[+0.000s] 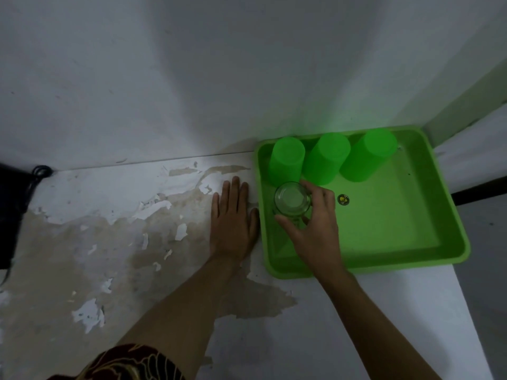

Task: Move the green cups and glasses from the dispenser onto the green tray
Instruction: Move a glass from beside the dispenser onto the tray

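Against a white wall, the peeling counter carries a green tray with three green cups; right hand grips a glass there, left hand lies flat, spread.

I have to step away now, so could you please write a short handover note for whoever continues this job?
Left hand: flat on the peeling table surface, just beside the green tray, holding nothing.
Right hand: gripping a clear glass inside the tray's front-left area; whether it is set down yet is unclear.
Done: three green cups stand upside down in a row along the tray's back edge.
Left: release the glass. The dispenser is out of view, so check whether anything remains there.
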